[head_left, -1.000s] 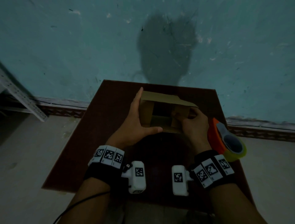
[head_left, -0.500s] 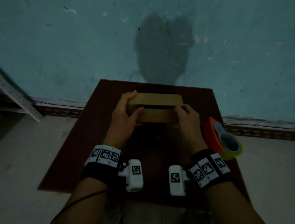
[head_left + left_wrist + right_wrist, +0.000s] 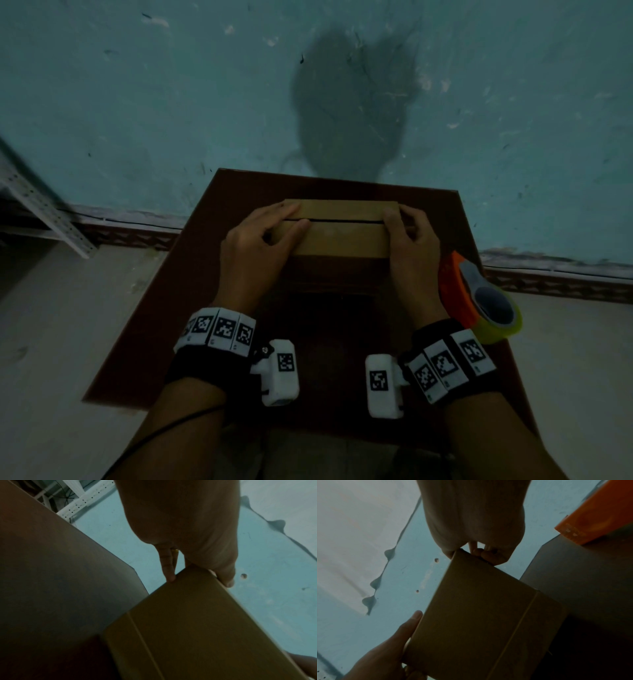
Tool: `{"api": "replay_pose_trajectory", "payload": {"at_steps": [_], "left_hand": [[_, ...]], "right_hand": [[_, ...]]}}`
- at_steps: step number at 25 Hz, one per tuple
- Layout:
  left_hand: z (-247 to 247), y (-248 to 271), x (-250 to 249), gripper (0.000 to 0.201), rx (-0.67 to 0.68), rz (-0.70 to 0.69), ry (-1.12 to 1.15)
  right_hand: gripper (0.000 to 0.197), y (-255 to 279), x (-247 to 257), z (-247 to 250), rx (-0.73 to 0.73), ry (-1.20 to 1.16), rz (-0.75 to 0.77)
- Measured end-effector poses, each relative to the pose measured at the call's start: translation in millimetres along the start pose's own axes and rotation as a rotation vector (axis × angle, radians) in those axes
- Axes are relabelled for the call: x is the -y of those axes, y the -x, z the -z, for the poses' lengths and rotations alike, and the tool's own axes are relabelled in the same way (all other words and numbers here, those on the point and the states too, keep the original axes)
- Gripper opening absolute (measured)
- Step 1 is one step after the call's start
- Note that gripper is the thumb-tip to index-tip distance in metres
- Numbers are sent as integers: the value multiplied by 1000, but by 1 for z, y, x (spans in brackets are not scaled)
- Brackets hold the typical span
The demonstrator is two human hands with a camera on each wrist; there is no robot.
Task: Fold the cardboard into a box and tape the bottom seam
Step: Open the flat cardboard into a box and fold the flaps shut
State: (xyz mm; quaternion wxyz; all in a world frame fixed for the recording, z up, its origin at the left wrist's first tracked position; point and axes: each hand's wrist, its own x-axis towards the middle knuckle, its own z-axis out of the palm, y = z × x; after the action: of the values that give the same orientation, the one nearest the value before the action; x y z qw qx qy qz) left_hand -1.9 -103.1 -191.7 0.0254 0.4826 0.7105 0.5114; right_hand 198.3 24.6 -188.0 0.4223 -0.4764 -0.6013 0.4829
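Both hands clamp box (image 3: 340, 236) ends on brown table (image 3: 178, 291): left hand (image 3: 255, 245) & right hand (image 3: 409, 241), thumbs over closed flaps. Head cam shows untaped seam (image 3: 342, 221); wrist cams only box sides. Tape dispenser (image 3: 479, 301) just right.

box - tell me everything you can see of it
The box is plain brown cardboard, small and rectangular, standing on the dark brown table. Its two upper flaps are folded shut and meet along a thin dark seam with no tape on it. The left hand and the right hand grip its two ends, fingers over the flaps. A crease runs across its side.
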Motion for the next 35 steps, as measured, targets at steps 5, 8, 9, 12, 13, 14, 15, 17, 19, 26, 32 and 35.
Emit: {"api": "replay_pose_trajectory", "payload": {"at_steps": [5,8,9,12,13,14,15,17,19,26,32,35], "left_hand": [[-16,-2,1,33,173,254,114],[-24,-3,3,15,135,294,173],[-26,-4,3,11,122,308,209],[-27,-4,1,9,90,327,300],[-27,-3,1,9,75,320,301],[-28,-3,1,10,63,314,295],[-29,-2,2,10,54,309,289],[-29,-2,2,9,44,299,285],[-30,-3,3,10,44,295,291],[-40,9,4,23,205,418,185],[-40,3,2,15,243,449,127],[-40,6,2,11,231,429,108]], "right_hand": [[29,-1,-4,0,19,-46,-157],[32,-1,-2,3,35,-41,-171],[36,-2,-2,3,41,-28,-162],[45,-1,1,3,63,-9,-141],[47,-1,0,3,77,-16,-145],[46,-1,0,4,91,-21,-150],[45,-2,-1,4,100,-24,-154],[43,-1,-1,4,104,-18,-142],[41,-2,-3,4,89,32,-90],[47,-1,-25,2,156,168,-214],[47,-5,-23,6,215,142,-299],[49,-5,-24,6,218,161,-269]]}}
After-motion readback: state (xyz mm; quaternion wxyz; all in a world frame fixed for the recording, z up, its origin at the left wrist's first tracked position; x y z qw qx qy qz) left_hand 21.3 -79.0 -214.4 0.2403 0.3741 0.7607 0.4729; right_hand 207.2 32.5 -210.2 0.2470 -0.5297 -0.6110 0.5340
